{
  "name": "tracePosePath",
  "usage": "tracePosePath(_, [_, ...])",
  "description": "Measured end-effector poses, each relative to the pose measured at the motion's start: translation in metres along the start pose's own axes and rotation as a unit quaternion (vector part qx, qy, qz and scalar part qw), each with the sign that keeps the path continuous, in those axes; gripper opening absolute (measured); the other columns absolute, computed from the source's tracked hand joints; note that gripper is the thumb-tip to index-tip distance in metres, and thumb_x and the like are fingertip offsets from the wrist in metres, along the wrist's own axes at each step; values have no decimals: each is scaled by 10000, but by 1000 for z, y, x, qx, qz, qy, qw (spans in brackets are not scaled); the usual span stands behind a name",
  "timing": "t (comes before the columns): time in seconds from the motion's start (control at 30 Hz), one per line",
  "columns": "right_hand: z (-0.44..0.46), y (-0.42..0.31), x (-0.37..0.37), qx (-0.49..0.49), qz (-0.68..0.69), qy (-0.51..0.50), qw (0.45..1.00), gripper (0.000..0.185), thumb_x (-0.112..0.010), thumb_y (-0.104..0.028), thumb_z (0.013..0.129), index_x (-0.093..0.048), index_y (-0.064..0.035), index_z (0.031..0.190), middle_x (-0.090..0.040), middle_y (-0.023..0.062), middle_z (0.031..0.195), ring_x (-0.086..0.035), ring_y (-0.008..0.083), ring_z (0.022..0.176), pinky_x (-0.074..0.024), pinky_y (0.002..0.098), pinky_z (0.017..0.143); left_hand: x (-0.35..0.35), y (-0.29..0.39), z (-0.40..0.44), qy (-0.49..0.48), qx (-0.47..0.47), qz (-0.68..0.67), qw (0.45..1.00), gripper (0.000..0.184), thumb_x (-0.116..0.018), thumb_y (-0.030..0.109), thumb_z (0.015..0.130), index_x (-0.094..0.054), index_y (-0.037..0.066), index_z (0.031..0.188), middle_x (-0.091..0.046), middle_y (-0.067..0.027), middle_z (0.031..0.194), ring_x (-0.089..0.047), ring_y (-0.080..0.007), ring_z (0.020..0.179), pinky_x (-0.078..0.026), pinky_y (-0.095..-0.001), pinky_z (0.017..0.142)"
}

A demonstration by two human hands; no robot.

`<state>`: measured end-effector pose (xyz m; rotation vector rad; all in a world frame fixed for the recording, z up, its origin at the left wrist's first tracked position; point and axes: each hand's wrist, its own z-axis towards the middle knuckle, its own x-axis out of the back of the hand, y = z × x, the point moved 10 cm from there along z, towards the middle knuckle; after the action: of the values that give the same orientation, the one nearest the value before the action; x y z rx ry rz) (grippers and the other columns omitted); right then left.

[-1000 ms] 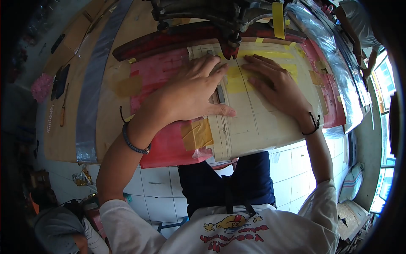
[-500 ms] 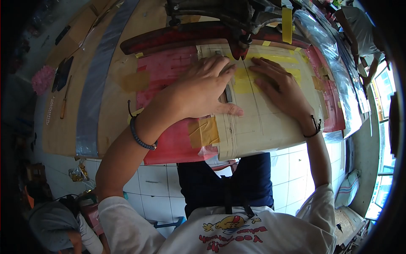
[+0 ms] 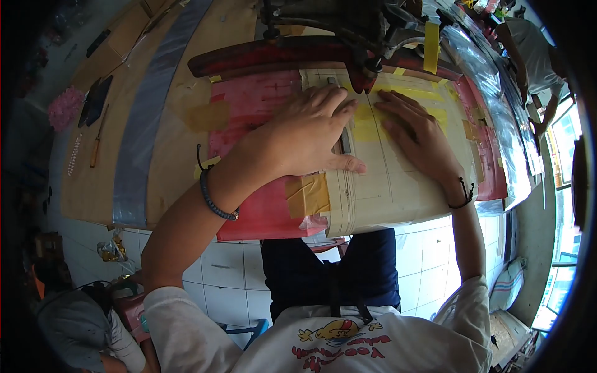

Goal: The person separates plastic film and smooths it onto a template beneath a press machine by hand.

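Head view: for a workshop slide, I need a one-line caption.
Left hand and right hand over a beige sheet with yellow tape, in front of a red bar.

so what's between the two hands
Between the left hand and right hand, the head view shows yellow tape and a dark line on the cream sheet.

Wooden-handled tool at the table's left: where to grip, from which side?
Probably the wooden handle, gripped across from above, coming from the grey strip side: it's thicker than the shaft and nearer the wearer, with a white bead-like row on its other side.
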<state>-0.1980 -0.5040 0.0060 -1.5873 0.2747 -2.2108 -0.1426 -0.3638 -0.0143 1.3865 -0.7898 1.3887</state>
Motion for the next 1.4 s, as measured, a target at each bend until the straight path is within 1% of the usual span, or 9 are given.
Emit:
tracePosePath(0.43, [-1,-2,1,11,-3,-3,1000,340,-638,-166,1005,-687,-53,1322,-623,171,1458,-499,353,1442,-401,469,1197,3,3,2,19,-27,12,999,1084,-631,769,869,-431,-65,1532,-405,-259,1544,-378,-404,1481,-353,-492,1229])
tracePosePath(0.73, [-4,-1,1,58,7,15,998,322,-618,-144,1001,-695,-35,1294,-631,186,1435,-518,375,1413,-417,472,1178,19,3,8,64,-47,-13,997,853,-705,653,883,-586,-10,1405,-545,-178,1352,-569,-386,1264,-488,-492,1051])
tracePosePath(0.93, [-53,-40,48,48,135,-3,990,265,-609,-149,1015,-732,-27,1216,-710,162,1286,-678,342,1165,-543,413,1029,27,6,8,80,-43,-11,996,650,-732,568,902,-681,55,1297,-600,-134,1269,-622,-360,1186,-522,-479,989])
tracePosePath(1.0, [-100,-39,53,61,266,11,962,224,-609,-178,1039,-771,-27,1076,-775,134,1015,-750,276,884,-599,373,844,37,17,6,121,-77,-11,990,396,-778,410,898,-745,77,1111,-647,-93,1144,-672,-309,1035,-542,-448,883])
tracePosePath(1.07, [-159,-30,15,14,599,-16,800,285,-601,-226,1059,-770,-33,934,-753,103,785,-722,211,672,-585,362,718,47,27,4,153,-107,-16,982,263,-799,314,884,-755,81,999,-664,-77,1043,-683,-275,963,-539,-432,832])
tracePosePath(1.2, [-296,5,-139,-381,524,-116,753,392,-628,-335,1059,-725,-15,857,-669,41,670,-629,119,601,-528,294,647,56,55,-1,178,-200,-70,961,153,-809,192,845,-715,84,792,-575,-35,732,-627,-228,684,-486,-381,631])
tracePosePath(1.27, [-345,6,-219,-476,514,-88,708,433,-606,-380,1070,-722,-20,860,-647,16,661,-626,110,642,-512,282,643,46,67,-7,163,-231,-93,955,189,-807,189,844,-695,83,735,-495,-24,617,-569,-221,564,-442,-367,542])
tracePosePath(1.3, [-321,-8,-206,-369,470,-125,792,469,-543,-393,1095,-719,-16,879,-652,22,669,-638,118,679,-521,304,660,45,75,-12,153,-240,-72,956,209,-805,197,848,-686,85,718,-478,-21,600,-541,-215,531,-418,-364,515])
tracePosePath(1.4, [-292,14,-219,-324,524,-138,775,440,-541,-354,1099,-715,-10,886,-646,44,641,-666,137,671,-528,315,660,67,99,-15,143,-289,24,946,296,-799,243,867,-638,96,667,-453,-11,581,-492,-189,477,-370,-346,464])
